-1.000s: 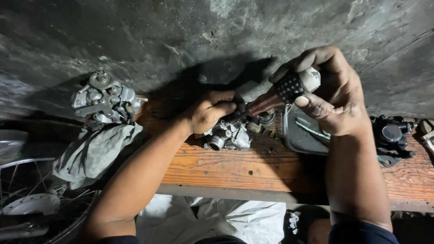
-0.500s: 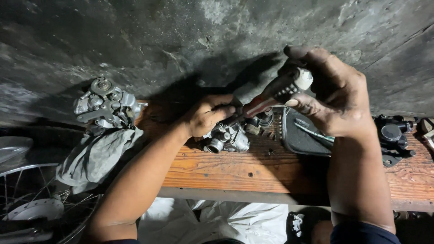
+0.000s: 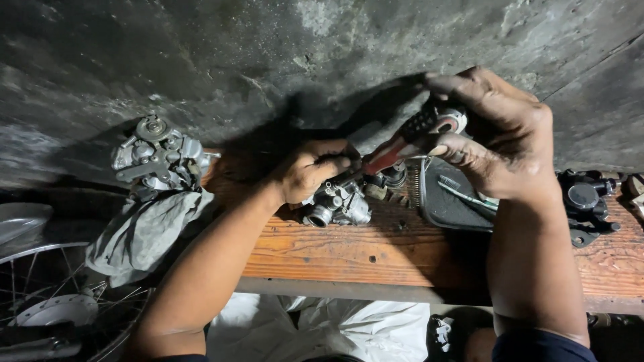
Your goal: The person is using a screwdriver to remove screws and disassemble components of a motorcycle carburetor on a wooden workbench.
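Observation:
A small grey metal carburetor rests on a worn orange wooden bench. My left hand is clamped over its top, holding it down. My right hand grips the black and red handle of a screwdriver, whose shaft slants down and left into the carburetor under my left fingers. The tip is hidden by my left hand.
A second carburetor sits on a grey rag at the bench's left end. A dark metal tray with a brush lies under my right hand. A black metal part is at right. A spoked wheel stands lower left; rough concrete wall behind.
My right hand has turned on the screwdriver handle, shifting slightly up and right. My left hand stays on the carburetor.

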